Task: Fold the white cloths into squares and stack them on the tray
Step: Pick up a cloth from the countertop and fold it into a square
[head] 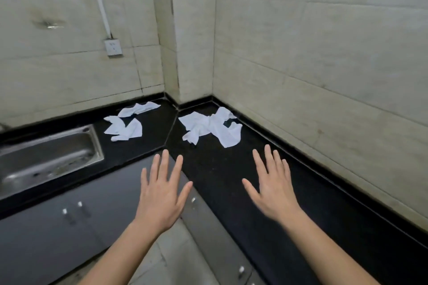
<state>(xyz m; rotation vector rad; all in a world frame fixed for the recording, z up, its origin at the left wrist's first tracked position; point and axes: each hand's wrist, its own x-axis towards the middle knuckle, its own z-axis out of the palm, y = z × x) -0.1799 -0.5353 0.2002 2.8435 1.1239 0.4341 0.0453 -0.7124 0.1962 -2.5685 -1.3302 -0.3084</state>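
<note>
By countertop (220,166), hands (162,194) (275,190) flat, perhaps aloft.

Black corner counter (231,180), steel sink (46,155), tiled walls (312,53).

Your tabletop (222,183) is glossy black stone; white cloths (209,128) on it are soft, crumpled fabric; sink (49,157) beside it brushed metal.

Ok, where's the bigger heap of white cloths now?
Head view: the bigger heap lies on the counter in the wall corner, beyond the right hand; the smaller heap is left of it, by the sink.
</note>
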